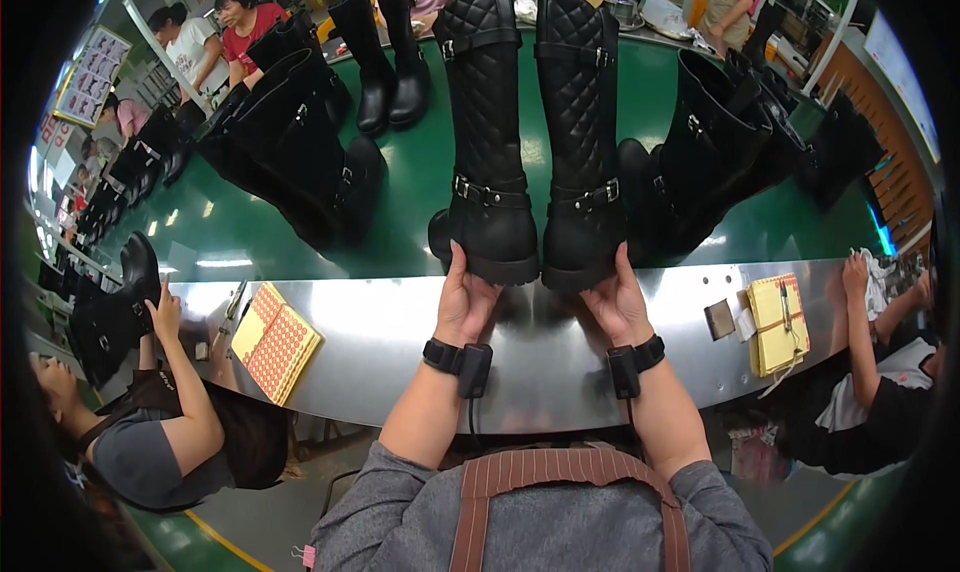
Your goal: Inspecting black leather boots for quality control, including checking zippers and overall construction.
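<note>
Two tall black quilted boots with buckled straps stand upright side by side before me, their heels toward me. My left hand (466, 302) is closed around the heel of the left boot (488, 142), thumb up along its back. Likewise my right hand (618, 304) grips the right boot (579, 142) at its heel, thumb raised on the outer side. The fingers of both hands are partly hidden under the soles. A black band with a small box and cable sits on each wrist.
Black boots stand on the green table (400, 202), left (290, 142) and right (700, 152). A metal ledge (400, 372) runs along the near edge, bearing a sticker pad (277, 342) and yellow cards (778, 327). At left a co-worker (170, 432) holds a boot; another stands right.
</note>
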### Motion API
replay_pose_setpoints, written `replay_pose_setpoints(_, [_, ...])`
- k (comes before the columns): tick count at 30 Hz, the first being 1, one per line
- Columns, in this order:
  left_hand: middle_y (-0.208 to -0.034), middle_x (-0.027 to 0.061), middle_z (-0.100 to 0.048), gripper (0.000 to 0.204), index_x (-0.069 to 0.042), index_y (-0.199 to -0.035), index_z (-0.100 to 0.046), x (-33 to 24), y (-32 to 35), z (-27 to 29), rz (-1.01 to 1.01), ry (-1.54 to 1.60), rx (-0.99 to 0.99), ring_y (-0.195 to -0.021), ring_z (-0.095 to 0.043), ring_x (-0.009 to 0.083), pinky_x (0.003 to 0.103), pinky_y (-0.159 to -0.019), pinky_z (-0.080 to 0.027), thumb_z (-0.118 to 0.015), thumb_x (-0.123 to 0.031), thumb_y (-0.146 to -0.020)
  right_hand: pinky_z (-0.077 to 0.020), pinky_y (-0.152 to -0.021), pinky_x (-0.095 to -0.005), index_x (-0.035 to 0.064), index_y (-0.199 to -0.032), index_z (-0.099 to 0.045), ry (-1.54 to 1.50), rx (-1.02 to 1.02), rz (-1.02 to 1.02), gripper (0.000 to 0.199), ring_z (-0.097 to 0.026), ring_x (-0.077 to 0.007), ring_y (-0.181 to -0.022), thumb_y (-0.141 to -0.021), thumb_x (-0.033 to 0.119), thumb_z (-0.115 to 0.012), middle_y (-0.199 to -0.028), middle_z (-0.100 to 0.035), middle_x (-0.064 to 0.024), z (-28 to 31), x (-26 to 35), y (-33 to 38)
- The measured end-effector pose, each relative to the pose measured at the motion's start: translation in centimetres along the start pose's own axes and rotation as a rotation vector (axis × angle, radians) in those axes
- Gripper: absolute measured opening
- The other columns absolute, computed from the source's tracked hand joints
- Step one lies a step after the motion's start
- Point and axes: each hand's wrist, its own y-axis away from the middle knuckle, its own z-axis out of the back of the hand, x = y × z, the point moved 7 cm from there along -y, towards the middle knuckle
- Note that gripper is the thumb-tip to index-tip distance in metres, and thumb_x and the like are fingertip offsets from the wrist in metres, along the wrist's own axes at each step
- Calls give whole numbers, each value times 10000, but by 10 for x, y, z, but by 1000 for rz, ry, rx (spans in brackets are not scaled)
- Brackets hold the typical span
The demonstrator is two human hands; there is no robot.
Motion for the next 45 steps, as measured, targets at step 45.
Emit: replay_pose_setpoints(45, [-1440, 90, -422, 594, -91, -1430, -329, 8, 2, -12, -10, -73, 11, -1321, -403, 251, 429, -1104, -307, -432, -458, -974, -474, -940, -434, 17, -1268, -490, 171, -62, 78, 565, -555, -244, -1148, -924, 462, -542, -1261, -566, -101, 3, 16, 3])
